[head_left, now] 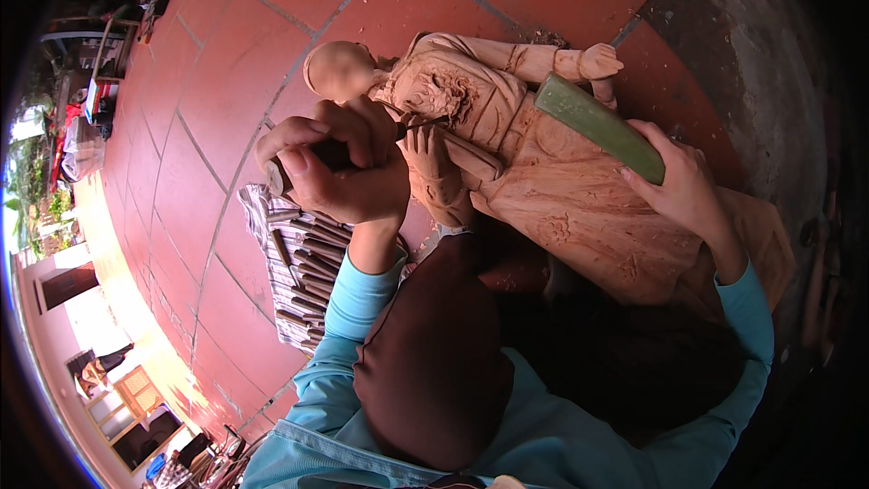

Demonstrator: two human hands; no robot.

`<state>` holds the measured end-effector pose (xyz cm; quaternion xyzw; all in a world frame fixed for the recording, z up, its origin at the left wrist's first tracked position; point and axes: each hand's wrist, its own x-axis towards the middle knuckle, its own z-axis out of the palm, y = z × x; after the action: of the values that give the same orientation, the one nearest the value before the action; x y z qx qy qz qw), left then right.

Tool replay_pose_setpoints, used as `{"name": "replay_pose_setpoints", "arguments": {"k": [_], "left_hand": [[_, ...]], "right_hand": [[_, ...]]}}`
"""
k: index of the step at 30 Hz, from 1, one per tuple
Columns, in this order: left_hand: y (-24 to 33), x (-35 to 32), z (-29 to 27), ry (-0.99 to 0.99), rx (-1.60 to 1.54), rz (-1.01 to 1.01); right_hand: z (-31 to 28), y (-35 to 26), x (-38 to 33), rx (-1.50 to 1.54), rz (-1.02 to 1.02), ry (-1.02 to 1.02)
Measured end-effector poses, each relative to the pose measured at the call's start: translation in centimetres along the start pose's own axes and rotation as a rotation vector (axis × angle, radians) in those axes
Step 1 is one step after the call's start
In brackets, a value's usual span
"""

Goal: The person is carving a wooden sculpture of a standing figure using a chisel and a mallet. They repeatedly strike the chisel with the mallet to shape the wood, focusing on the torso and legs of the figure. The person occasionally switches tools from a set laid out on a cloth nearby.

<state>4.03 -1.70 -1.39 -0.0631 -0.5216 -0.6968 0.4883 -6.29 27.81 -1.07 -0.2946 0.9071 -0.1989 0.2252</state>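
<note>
chisel [398, 131] in left hand [339, 172] touches wooden statue [552, 181].

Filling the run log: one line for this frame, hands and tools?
left hand: grips chisel, tip on wooden statue chest | right hand: holds green mallet over statue | chisel set on cloth on tiled floor

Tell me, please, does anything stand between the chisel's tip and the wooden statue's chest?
Nothing visible does. The left hand holds the chisel with its tip right at the carved chest of the wooden statue. The right hand holds the green mallet off to the side, over the statue's body.
</note>
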Motion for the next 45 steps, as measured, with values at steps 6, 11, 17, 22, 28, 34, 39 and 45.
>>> {"name": "replay_pose_setpoints", "arguments": {"k": [6,11,17,22,28,34,39,45], "left_hand": [[0.0,-0.1,0.0,-0.002,0.007,-0.003],[-0.3,-0.1,0.5,0.029,0.047,0.014],[-0.2,-1.3,0.8,-0.165,0.22,0.132],[0.2,-1.4,1.7,0.035,-0.173,0.095],[0.0,-2.0,2.3,-0.007,-0.236,0.015],[0.2,-2.1,2.5,-0.023,-0.281,0.006],[-0.2,-2.4,2.3,-0.027,-0.302,0.005],[-0.4,-2.6,2.4,-0.043,-0.308,0.052]], "right_hand": [[-0.1,-0.1,0.0,0.009,0.012,-0.013],[-0.3,-0.2,-0.2,-0.005,0.016,-0.011],[-0.8,-3.5,-0.1,0.124,-0.214,0.226],[-4.5,-12.0,0.4,0.117,-0.802,0.515],[-7.0,-15.7,-0.7,-0.678,-0.907,0.635],[-5.7,-16.4,-0.1,-0.594,-0.933,0.83],[-5.2,-17.0,-0.1,-0.552,-0.931,0.804],[-4.8,-15.2,-0.6,-0.604,-0.848,0.715]]}}
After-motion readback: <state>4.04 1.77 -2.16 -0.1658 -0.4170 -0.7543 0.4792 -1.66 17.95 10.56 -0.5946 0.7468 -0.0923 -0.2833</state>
